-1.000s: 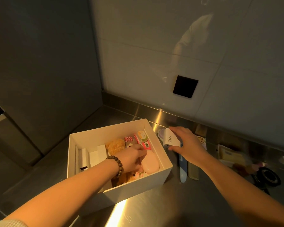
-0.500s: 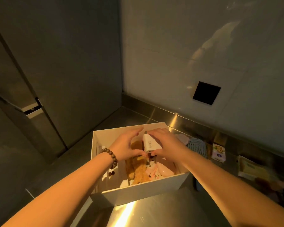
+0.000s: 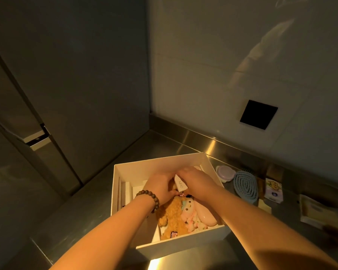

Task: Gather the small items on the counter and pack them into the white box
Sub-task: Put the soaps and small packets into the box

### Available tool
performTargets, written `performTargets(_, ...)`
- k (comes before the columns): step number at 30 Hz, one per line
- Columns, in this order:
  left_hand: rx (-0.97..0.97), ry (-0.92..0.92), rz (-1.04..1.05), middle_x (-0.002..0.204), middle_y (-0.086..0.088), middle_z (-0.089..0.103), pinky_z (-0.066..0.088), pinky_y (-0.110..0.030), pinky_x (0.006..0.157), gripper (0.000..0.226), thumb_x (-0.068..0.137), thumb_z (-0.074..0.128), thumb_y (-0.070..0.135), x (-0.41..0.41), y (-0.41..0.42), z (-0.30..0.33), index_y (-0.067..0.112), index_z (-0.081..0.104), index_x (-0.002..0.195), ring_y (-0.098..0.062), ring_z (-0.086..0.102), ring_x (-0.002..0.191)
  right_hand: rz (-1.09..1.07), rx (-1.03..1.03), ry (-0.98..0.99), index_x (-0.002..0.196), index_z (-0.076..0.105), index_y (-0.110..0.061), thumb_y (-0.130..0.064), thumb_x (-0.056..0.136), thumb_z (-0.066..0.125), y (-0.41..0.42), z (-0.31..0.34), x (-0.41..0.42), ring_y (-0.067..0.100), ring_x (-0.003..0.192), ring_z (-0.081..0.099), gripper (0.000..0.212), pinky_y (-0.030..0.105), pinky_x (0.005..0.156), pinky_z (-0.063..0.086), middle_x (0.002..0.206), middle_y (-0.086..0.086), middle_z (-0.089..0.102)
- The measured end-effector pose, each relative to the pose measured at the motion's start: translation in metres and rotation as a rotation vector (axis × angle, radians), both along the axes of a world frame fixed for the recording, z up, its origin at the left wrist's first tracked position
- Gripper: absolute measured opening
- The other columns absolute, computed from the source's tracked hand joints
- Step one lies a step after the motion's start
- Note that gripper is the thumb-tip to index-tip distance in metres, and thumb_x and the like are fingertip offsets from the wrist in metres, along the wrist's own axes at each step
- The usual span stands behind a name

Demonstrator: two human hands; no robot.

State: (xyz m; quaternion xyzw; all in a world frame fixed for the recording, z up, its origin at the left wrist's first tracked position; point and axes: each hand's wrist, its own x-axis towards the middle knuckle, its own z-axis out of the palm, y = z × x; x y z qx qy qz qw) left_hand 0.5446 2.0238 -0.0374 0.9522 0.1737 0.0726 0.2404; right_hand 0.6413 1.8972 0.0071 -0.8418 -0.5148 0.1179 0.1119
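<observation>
Both hands (image 3: 180, 185) together, fingers curled

Counter (image 3: 193, 256): brushed metal, satin, bright glare at 6 o'clock. Box (image 3: 160, 168): matt white card, smooth walls. Inside, at 5 o'clock: teddy (image 3: 174, 217), rough curly plush; pink case (image 3: 207, 215), glossy smooth plastic. Charger (image 3: 180, 185): smooth matt white plastic. Bracelet (image 3: 150, 197): dark wooden beads, dull sheen. Brush (image 3: 245, 187) at 3 o'clock: ribbed matt plastic. Wall (image 3: 242, 55): glossy tile.

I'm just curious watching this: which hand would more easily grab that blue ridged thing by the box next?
Probably the right hand: the blue ridged item lies on the counter just outside the white box's right wall, on that hand's side.
</observation>
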Motion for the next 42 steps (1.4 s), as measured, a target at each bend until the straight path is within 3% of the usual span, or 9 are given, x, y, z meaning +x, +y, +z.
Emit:
performTargets(3, 0.017, -0.016, -0.028, 0.122, 0.011, 0.059, 0.038, -0.029, 0.097, 0.058, 0.074, 0.07, 0.041, 0.003, 0.0, -0.002, 0.034, 0.048, 0.127, -0.012, 0.052, 0.111, 0.044, -0.033, -0.052, 0.129, 0.05, -0.014, -0.014, 0.085, 0.062, 0.001, -0.004, 0.003, 0.027, 0.111, 0.054, 0.046, 0.039, 0.09, 0.047, 0.124, 0.008, 0.055)
performTargets(9, 0.008, -0.036, -0.01, 0.124, 0.013, 0.058, 0.035, -0.029, 0.1, 0.059, 0.073, 0.069, 0.039, 0.002, -0.002, -0.005, 0.035, 0.048, 0.128, -0.012, 0.05, 0.114, -0.036, -0.182, -0.152, 0.137, 0.038, -0.014, -0.012, 0.08, 0.07, 0.012, -0.018, -0.008, 0.023, 0.115, 0.054, 0.066, 0.037, 0.088, 0.051, 0.135, 0.007, 0.048)
performTargets(16, -0.031, 0.024, 0.02, 0.128, 0.009, 0.054, 0.035, -0.03, 0.101, 0.067, 0.072, 0.071, 0.045, -0.002, -0.003, 0.002, 0.031, 0.043, 0.131, -0.014, 0.048, 0.117, -0.03, -0.151, 0.042, 0.148, 0.023, -0.019, -0.013, 0.078, 0.075, 0.01, -0.013, -0.004, 0.022, 0.141, 0.029, 0.088, 0.039, 0.11, 0.034, 0.155, 0.002, 0.028)
performTargets(21, -0.065, 0.012, 0.08, 0.137, 0.005, 0.047, 0.038, -0.028, 0.096, 0.075, 0.075, 0.066, 0.052, -0.013, -0.002, 0.023, 0.03, 0.034, 0.138, -0.015, 0.046, 0.12, -0.117, 0.186, 0.208, 0.135, 0.036, -0.043, -0.021, 0.087, 0.066, -0.026, 0.002, -0.015, 0.013, 0.12, 0.052, 0.06, 0.029, 0.098, 0.045, 0.136, -0.014, 0.05)
performTargets(31, 0.059, -0.086, 0.016, 0.143, 0.002, 0.041, 0.031, -0.036, 0.106, 0.063, 0.085, 0.042, 0.061, -0.003, -0.07, 0.075, 0.027, 0.039, 0.138, -0.018, 0.037, 0.13, -0.319, 0.413, 0.14, 0.141, 0.043, -0.026, -0.027, 0.094, 0.055, -0.12, 0.045, -0.008, 0.014, 0.133, 0.04, 0.048, 0.032, 0.107, 0.037, 0.146, -0.006, 0.043)
performTargets(34, 0.096, -0.17, -0.033, 0.14, 0.0, 0.045, 0.033, -0.036, 0.104, 0.061, 0.085, 0.043, 0.059, 0.012, -0.107, 0.085, 0.025, 0.041, 0.136, -0.019, 0.04, 0.127, -0.417, 0.492, 0.167, 0.134, 0.05, -0.023, -0.02, 0.094, 0.057, -0.165, 0.044, -0.005, 0.009, 0.124, 0.046, 0.041, 0.018, 0.102, 0.036, 0.137, -0.004, 0.051)
performTargets(36, 0.091, -0.216, -0.066, 0.136, -0.002, 0.049, 0.035, -0.035, 0.102, 0.059, 0.086, 0.045, 0.057, 0.023, -0.136, 0.089, 0.023, 0.044, 0.134, -0.02, 0.043, 0.124, -0.481, 0.482, 0.168, 0.131, 0.052, -0.019, -0.015, 0.093, 0.057, -0.195, 0.038, -0.002, 0.007, 0.117, 0.047, 0.038, 0.01, 0.095, 0.033, 0.133, -0.001, 0.052)
performTargets(39, 0.044, -0.234, -0.177, 0.129, -0.004, 0.052, 0.037, -0.034, 0.099, 0.054, 0.086, 0.051, 0.049, 0.045, -0.176, 0.087, 0.019, 0.046, 0.131, -0.02, 0.046, 0.119, -0.576, 0.404, 0.165, 0.128, 0.055, -0.016, -0.014, 0.093, 0.057, -0.236, 0.024, 0.005, 0.014, 0.119, 0.05, 0.036, 0.018, 0.095, 0.035, 0.132, 0.002, 0.053)
performTargets(42, 0.027, -0.209, -0.256, 0.128, -0.003, 0.051, 0.036, -0.035, 0.103, 0.054, 0.085, 0.054, 0.044, 0.067, -0.208, 0.079, 0.018, 0.046, 0.131, -0.02, 0.043, 0.12, -0.653, 0.356, 0.168, 0.123, 0.058, -0.013, -0.015, 0.093, 0.057, -0.272, 0.007, 0.017, 0.015, 0.115, 0.051, 0.031, 0.015, 0.091, 0.032, 0.128, 0.006, 0.055)
